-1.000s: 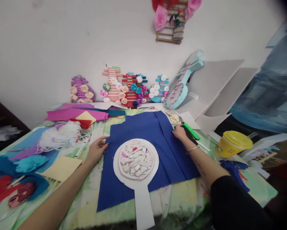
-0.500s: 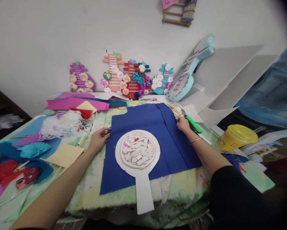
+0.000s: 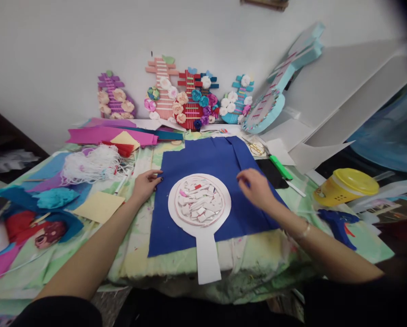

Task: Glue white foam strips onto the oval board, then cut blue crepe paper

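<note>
A dark blue sheet [image 3: 203, 156], creased near its right side, lies flat before me. On it rests a white lute-shaped cutout [image 3: 206, 259]; torn white scraps [image 3: 201, 202] fill a ring drawn on its round body, and its neck points towards me past the sheet's lower edge. My left hand [image 3: 146, 185] lies at the sheet's left edge, its fingers loosely stretched onto the blue and holding nothing. Over the right part of the sheet is my right hand [image 3: 256, 187], fingers apart and slightly bent, close to the cutout but not touching it.
White yarn [image 3: 92, 167] and coloured sheets lie left. Flower-trimmed lute models [image 3: 193, 104] line the wall. At right are a green-handled cutter [image 3: 280, 167], a black piece [image 3: 273, 173], a yellow tub [image 3: 346, 187], a blue glue gun [image 3: 341, 223] and leaning white boards [image 3: 339, 100].
My right hand has let go of the sheet's right edge and come left over the blue, uncovering a black piece. My left hand stays at the left edge. The camera view has tilted down.
</note>
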### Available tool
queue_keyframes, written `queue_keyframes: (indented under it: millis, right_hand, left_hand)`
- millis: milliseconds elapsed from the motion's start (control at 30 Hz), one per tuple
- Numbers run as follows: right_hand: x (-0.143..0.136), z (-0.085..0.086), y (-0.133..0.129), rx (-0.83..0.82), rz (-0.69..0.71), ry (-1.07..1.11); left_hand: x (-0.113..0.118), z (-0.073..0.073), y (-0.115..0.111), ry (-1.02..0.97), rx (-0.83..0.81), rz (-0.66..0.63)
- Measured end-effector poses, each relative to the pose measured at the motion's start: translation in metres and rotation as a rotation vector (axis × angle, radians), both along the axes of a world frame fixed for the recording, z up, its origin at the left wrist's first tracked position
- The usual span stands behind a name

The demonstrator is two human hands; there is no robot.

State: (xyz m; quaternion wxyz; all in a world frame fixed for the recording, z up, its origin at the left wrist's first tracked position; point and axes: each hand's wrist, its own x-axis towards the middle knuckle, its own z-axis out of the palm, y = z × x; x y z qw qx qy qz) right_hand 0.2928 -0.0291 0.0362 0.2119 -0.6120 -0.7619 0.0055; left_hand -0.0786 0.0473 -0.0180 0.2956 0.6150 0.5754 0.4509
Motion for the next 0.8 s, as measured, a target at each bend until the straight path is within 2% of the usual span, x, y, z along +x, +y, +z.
queue_keyframes:
  millis: [33, 67, 133, 200, 300, 433, 600, 800]
  right_hand:
    - [-0.012, -0.001, -0.024, -0.020, 0.149, -0.008]
    - [-0.023, -0.002, -0.048, -0.024, 0.418, -0.028]
    - [-0.041, -0.005, -0.089, -0.024, 0.787, -0.103]
    - [-0.052, -0.009, -0.118, -0.058, 0.909, -0.186]
    - [-0.058, -0.017, -0.136, -0.107, 0.891, -0.257]
    - [-0.059, -0.026, -0.137, -0.091, 0.858, -0.301]
    - [-0.062, -0.029, -0.141, -0.041, 0.826, -0.285]
    - [-0.075, -0.043, -0.149, 0.037, 0.637, -0.307]
  left_hand:
    - [0.000, -0.001, 0.000, -0.002, 0.002, -0.001]
    - [-0.001, -0.001, 0.000, -0.005, 0.004, -0.003]
    - [-0.001, -0.002, 0.000, -0.010, 0.010, -0.007]
    - [-0.002, -0.003, 0.000, -0.015, 0.015, -0.011]
    - [-0.002, -0.003, -0.001, -0.018, 0.021, -0.017]
    - [-0.002, -0.003, 0.000, -0.028, 0.020, -0.019]
    - [-0.002, -0.003, -0.001, -0.038, 0.014, -0.021]
    - [-0.001, -0.001, -0.001, -0.062, 0.004, -0.024]
